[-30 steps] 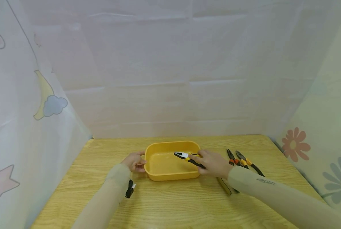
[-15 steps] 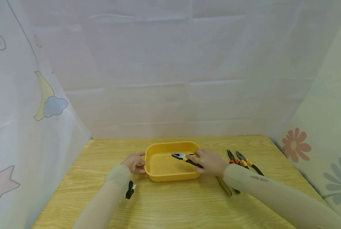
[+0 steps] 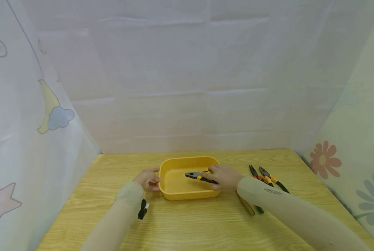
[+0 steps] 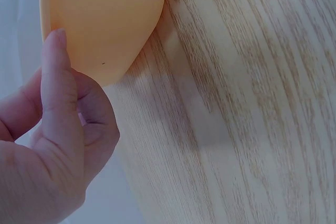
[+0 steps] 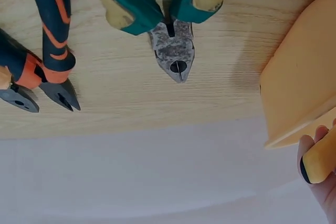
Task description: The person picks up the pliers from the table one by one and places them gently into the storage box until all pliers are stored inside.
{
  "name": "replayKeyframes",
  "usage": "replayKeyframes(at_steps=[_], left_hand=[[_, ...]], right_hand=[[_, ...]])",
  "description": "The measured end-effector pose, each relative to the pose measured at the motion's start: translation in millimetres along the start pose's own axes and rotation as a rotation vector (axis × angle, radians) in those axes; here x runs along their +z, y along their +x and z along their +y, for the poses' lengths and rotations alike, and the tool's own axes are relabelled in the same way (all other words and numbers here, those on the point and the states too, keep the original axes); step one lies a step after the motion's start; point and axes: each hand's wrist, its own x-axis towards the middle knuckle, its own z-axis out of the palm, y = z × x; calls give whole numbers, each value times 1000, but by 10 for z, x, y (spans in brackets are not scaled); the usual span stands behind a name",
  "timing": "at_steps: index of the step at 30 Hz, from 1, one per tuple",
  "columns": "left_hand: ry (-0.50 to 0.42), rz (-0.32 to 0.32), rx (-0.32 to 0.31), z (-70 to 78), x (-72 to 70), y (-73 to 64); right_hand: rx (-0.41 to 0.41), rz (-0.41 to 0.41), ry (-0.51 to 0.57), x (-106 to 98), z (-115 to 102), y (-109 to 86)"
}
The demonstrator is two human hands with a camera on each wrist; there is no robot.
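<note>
Over the last second, we are watching the right hand shifting leftward and lower, gripping steel pliers with black-and-yellow handles. Their head is now hanging over the inside of the yellow rectangular plastic tray; we are judging that the work is centring there, the grip not yet loosening. The left hand is staying put, pinching the tray's left wall. Whether the pliers are touching the floor, we cannot tell.

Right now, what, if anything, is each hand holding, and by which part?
Right hand: yellow-black pliers, by the handles. Left hand: yellow tray, by its left end.
</note>
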Motion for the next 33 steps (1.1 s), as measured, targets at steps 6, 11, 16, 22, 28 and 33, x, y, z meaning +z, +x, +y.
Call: replayKeyframes(at_steps=[6,11,16,22,28,33], left_hand=[[-3,3,0,-1,-2,8],[1,2,6,-1,6,7],[7,8,2,-1,9,16],[6,7,0,-3,12,30],[12,9,-6,10,7,33],[13,9,-3,-6,1,38]], right_hand=[[-15,-14,-7,48,8,71],[-33,-52,-29,100,31,119],[-70,-53,-25,112,62,155],[-94,-81,-57,148,38,206],[-83,-142,-18,136,-23,284],[-95,-186,9,183,-38,343]])
